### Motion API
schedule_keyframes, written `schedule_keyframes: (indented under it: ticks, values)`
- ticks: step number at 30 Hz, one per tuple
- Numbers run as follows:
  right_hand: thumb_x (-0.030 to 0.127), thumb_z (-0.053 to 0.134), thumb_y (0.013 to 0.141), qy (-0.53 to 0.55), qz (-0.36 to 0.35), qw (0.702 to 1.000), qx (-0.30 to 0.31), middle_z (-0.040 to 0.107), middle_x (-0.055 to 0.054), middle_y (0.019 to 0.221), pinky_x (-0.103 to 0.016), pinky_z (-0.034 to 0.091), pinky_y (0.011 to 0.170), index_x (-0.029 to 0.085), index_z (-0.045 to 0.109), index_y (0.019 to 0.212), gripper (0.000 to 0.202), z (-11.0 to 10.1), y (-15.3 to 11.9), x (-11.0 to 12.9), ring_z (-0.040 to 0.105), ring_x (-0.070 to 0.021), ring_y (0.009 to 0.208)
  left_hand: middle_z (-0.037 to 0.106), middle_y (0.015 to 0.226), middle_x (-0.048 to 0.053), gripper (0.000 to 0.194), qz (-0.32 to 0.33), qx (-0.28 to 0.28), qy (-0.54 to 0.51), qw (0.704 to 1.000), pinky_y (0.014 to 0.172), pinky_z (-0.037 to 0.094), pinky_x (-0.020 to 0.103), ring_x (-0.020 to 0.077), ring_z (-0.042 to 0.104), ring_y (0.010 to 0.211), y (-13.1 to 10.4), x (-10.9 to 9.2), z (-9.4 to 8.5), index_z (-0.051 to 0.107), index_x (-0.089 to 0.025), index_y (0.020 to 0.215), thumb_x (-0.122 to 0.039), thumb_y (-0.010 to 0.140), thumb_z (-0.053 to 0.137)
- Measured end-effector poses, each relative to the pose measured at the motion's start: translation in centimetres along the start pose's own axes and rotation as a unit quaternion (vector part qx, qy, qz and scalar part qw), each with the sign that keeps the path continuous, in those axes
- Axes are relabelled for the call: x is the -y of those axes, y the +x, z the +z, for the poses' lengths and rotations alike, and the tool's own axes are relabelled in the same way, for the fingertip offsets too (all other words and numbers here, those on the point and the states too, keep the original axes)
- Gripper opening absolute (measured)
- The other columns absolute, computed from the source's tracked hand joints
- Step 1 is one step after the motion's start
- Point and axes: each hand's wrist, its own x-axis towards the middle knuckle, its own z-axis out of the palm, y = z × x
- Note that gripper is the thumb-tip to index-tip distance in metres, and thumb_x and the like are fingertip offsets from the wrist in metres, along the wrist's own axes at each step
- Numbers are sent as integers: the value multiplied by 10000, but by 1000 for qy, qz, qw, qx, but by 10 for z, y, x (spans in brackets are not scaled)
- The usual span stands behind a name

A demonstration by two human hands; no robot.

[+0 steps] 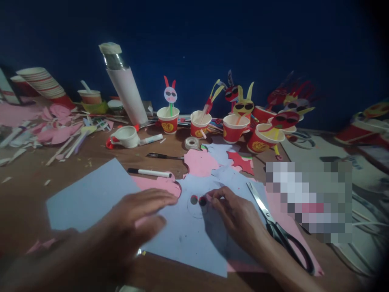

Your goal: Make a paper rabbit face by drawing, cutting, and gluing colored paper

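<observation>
A pale sheet of paper (182,239) lies before me with a drawn round outline holding two dark ovals (193,200), each with a red upper edge. My right hand (229,207) is beside the right-hand oval, thumb and fingers pinched on a small pinkish piece too small to name. Over the sheet's left part is my left hand (146,211), fingers stretched out and slightly blurred, with nothing seen in it. Scissors (269,219) with black handles rest slightly open at the right. Beyond the left hand are a white marker (149,172) and pink paper (199,162).
Red paper cups (168,121) with paper animal heads on sticks stand along the back. A white flask (126,89), a white cup (126,136) and a tape roll (192,142) are nearer the left and middle. Pink paper scraps (65,129) pile at far left. A pixelated patch covers the right.
</observation>
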Motion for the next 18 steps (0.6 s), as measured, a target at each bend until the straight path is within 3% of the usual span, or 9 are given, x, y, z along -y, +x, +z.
schedule_keyframes:
  ticks: [1,4,7,9,12,18]
  values:
    - [306,407,892,8,1,1000,0,642,27,657,-231,375,520,228,535,874,151,0,0,0,573,-127,532,555,1252,55,398,15,-13,45,999,990,357,327,200,477,1152,-1,-9,6,528,-174,1204,-365,889,376]
    - [297,425,880,34,5,999,5,663,18,719,-226,402,553,226,557,878,150,-1,1,0,590,-122,580,548,1257,81,487,103,66,142,982,948,383,317,220,474,1134,0,-31,36,528,-144,1199,-446,818,511]
    - [299,437,870,48,7,999,15,677,2,750,-230,415,563,220,587,884,170,-2,1,-1,607,-132,619,528,1263,140,562,91,66,231,966,922,371,380,270,470,1108,1,-35,66,541,-83,1178,-515,828,461]
    - [297,440,867,50,9,999,16,680,-9,746,-233,418,561,213,600,873,180,-2,2,-1,609,-136,620,499,1285,157,622,129,59,260,955,905,360,389,280,456,1104,0,-29,79,536,-68,1185,-563,841,385]
    - [296,451,863,46,23,999,19,674,-5,717,-231,413,540,211,600,867,172,-2,3,0,596,-132,583,477,1293,177,684,169,43,291,941,880,348,399,294,444,1091,-3,-20,88,541,-49,1179,-603,840,328]
    - [327,444,873,91,53,994,29,649,-6,685,-218,406,529,197,560,824,181,-4,3,5,592,-138,621,533,1208,162,663,187,-34,302,934,843,357,400,302,466,1030,-6,-16,97,620,-53,1045,-622,804,380]
